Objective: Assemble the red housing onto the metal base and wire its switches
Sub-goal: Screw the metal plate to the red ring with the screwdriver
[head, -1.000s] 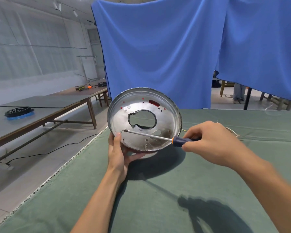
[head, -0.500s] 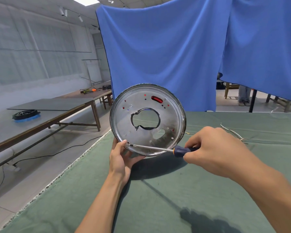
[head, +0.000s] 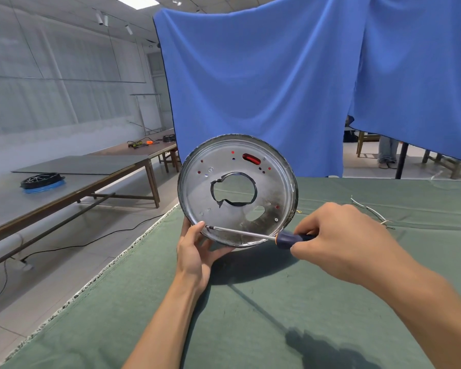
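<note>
Table cover: a green cloth [head: 250, 315] is spread over the work surface nearest the camera, and the shadows of the arms and of the base are cast on it.
Left hand [head: 194, 251]: the lower left rim of the metal base is gripped from below, with the thumb laid on the near face and the fingers curled behind.
Right hand [head: 341, 241]: the fingers are closed round the dark blue handle of a screwdriver [head: 272, 235], which is held nearly level.
Screwdriver shaft: it is stretched leftward across the lower part of the base, and its tip is set at the rim just beside the left thumb.
Metal base [head: 237, 190]: a round, shiny dish is held upright above the green cloth, tilted slightly, its hollow face turned to the camera; an irregular central opening and several small holes are seen in it.
Red housing: only red patches are glimpsed through a slot [head: 251, 159] and through the small holes of the base; more cannot be told.
Wires [head: 370, 211]: pale loose strands are left on the cloth to the right, well apart from the base.
Backdrop: a blue curtain [head: 277, 75] is hung behind the table.
Side tables: long wooden tables [head: 96, 179] are placed to the left, and a black and blue coil [head: 41, 181] is laid on one.
</note>
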`<control>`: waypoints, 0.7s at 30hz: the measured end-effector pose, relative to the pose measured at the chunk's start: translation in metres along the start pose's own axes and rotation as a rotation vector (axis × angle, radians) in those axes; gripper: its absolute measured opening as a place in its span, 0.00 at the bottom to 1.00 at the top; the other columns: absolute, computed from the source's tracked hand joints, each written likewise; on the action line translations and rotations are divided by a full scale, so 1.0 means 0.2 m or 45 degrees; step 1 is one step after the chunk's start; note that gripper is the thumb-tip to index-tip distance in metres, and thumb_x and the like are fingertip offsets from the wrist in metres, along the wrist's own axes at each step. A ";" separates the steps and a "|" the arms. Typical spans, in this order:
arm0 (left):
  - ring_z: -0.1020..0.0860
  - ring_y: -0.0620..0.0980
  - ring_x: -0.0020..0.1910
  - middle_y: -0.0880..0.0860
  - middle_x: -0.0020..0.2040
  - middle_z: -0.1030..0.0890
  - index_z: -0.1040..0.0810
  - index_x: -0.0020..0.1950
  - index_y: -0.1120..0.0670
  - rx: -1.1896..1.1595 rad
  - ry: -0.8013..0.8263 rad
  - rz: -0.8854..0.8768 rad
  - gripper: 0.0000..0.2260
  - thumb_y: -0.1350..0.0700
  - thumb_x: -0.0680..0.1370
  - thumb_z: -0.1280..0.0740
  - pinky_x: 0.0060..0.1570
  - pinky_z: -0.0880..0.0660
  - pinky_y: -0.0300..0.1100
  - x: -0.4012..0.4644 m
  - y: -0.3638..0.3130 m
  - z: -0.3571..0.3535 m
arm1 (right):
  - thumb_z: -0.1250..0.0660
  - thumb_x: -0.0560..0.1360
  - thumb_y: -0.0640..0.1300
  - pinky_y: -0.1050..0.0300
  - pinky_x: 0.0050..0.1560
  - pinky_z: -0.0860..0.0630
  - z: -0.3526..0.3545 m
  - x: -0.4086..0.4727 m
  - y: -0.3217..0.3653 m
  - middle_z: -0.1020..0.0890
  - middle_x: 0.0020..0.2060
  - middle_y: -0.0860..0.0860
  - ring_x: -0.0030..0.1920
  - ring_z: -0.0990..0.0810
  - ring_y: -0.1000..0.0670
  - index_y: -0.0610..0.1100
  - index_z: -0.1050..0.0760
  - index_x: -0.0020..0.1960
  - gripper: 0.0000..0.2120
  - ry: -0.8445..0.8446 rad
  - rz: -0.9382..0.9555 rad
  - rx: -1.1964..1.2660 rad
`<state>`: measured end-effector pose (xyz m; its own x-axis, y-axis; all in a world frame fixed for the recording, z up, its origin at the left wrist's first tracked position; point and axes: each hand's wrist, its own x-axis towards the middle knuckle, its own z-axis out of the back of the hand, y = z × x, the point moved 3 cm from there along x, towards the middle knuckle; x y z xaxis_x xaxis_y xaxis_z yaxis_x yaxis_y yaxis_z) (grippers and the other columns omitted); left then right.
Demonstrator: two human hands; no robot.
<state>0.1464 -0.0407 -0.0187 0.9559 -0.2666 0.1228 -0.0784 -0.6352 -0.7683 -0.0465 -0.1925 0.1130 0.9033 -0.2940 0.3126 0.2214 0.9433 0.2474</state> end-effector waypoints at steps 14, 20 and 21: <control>0.22 0.61 0.60 0.58 0.61 0.21 0.28 0.69 0.48 -0.037 -0.013 0.045 0.18 0.59 0.79 0.40 0.48 0.24 0.68 -0.05 0.04 -0.10 | 0.37 0.73 0.53 0.58 0.26 0.45 0.04 -0.10 0.14 0.34 0.27 0.52 0.27 0.38 0.52 0.45 0.38 0.31 0.19 -0.049 -0.036 -0.047; 0.19 0.59 0.54 0.56 0.58 0.18 0.29 0.69 0.47 -0.028 0.013 0.103 0.19 0.59 0.79 0.40 0.41 0.21 0.59 -0.08 0.09 -0.15 | 0.36 0.70 0.50 0.55 0.34 0.33 0.09 -0.15 0.16 0.25 0.43 0.52 0.47 0.25 0.45 0.51 0.32 0.53 0.13 0.116 -0.025 0.176; 0.19 0.59 0.54 0.56 0.59 0.19 0.29 0.69 0.47 -0.030 0.011 0.112 0.19 0.59 0.79 0.40 0.40 0.21 0.58 -0.09 0.10 -0.15 | 0.35 0.69 0.49 0.57 0.34 0.32 0.09 -0.16 0.15 0.25 0.46 0.52 0.48 0.24 0.47 0.52 0.35 0.53 0.15 0.179 -0.029 0.249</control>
<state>0.1200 -0.0709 -0.0169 0.9426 -0.3284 0.0608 -0.1690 -0.6258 -0.7614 -0.0747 -0.1578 0.1276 0.9443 -0.2773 0.1773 0.1790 0.8847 0.4303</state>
